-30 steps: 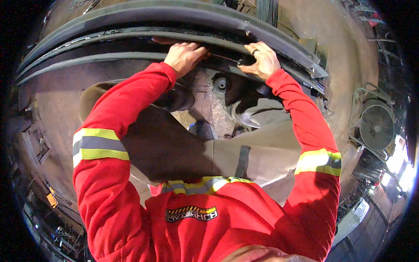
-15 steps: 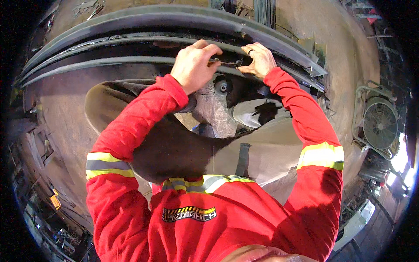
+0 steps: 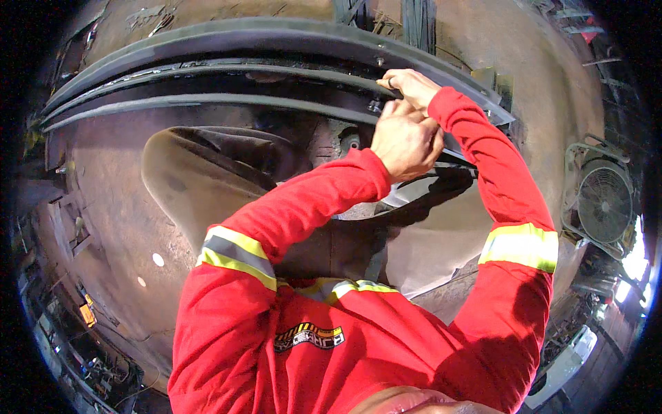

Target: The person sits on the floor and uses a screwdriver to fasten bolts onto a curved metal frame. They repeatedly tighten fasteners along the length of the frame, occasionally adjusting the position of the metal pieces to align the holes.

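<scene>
Long, dark metal beams [image 3: 276, 43] are being shown across the upper view, bowed by the lens. Near their right end, two bare hands are being held together. The left hand [image 3: 405, 143] is being curled just below the right hand [image 3: 415, 87], which is being bent at a beam edge and partly covered; whether anything is being gripped by either cannot be told. A small dark fitting [image 3: 374, 106] is being seen just left of the fingers. Red sleeves [image 3: 327, 196] are being worn; at far right, a round fan [image 3: 604, 200] is being shown.
</scene>
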A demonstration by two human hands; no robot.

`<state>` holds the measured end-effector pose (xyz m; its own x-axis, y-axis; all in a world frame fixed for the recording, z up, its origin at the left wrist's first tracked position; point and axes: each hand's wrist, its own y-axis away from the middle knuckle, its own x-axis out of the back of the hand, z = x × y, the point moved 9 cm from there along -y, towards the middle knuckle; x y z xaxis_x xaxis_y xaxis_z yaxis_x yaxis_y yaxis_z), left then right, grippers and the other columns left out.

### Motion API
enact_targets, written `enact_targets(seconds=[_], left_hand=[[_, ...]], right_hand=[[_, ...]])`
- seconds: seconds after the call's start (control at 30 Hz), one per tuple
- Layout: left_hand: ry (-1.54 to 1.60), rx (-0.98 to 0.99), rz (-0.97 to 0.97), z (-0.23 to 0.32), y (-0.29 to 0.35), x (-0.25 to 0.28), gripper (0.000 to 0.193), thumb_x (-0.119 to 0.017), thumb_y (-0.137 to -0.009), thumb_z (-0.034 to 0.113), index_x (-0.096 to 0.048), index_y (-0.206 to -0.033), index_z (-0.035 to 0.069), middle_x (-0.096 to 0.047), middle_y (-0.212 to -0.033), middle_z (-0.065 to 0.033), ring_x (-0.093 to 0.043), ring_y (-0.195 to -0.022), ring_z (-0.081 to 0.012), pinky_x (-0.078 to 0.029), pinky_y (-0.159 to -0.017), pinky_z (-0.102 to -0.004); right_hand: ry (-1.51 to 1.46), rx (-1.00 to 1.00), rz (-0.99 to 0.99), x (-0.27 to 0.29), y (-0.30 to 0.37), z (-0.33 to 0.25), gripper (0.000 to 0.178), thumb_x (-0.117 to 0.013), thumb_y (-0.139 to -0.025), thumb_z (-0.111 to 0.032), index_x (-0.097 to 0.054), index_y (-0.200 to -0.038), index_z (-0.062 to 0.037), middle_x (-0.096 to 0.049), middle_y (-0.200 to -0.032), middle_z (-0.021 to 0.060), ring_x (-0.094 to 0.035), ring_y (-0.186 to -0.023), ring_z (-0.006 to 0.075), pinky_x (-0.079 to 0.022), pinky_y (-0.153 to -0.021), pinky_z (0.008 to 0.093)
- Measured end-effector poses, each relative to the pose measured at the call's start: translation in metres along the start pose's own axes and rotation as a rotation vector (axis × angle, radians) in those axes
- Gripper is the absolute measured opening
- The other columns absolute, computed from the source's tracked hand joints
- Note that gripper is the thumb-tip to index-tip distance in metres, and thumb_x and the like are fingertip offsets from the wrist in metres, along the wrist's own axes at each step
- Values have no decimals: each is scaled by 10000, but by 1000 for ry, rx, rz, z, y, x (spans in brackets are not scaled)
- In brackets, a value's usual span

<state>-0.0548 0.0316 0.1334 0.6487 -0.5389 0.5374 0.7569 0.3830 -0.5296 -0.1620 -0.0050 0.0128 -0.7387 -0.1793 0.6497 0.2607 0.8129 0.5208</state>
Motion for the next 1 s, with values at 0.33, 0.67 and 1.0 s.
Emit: enact_targets(seconds=[0.33, 0.67, 1.0], left_hand=[[-60, 7, -267, 3, 3, -93, 268, -618, -752, 302, -541, -592, 100, -544, -502, -76, -575, -492, -252, -455, -591, -377], [190, 188, -463, -22, 10, -146, 363, -522, -842, 331, -587, -1129, 118, -581, -1192, -139, -530, -1126, -280, -415, -939, -413], [205, 81, -518, -16, 20, -157, 381, -520, -846, 310, -559, -1173, 119, -544, -1241, -136, -482, -1177, -276, -375, -986, -409]], right_hand=[[366, 81, -209, -1, -13, -5, 346, -636, -739, -259, -579, -849, 64, -602, -873, 182, -586, -816, 294, -462, -751, 354], [458, 106, 168, 4, 17, -37, 576, -826, -534, -383, -649, -892, 32, -633, -874, 188, -612, -847, 347, -492, -772, 413], [420, 345, 563, -8, 30, -29, 484, -808, -528, -239, -610, -903, -6, -597, -954, 113, -570, -938, 282, -478, -826, 372]])
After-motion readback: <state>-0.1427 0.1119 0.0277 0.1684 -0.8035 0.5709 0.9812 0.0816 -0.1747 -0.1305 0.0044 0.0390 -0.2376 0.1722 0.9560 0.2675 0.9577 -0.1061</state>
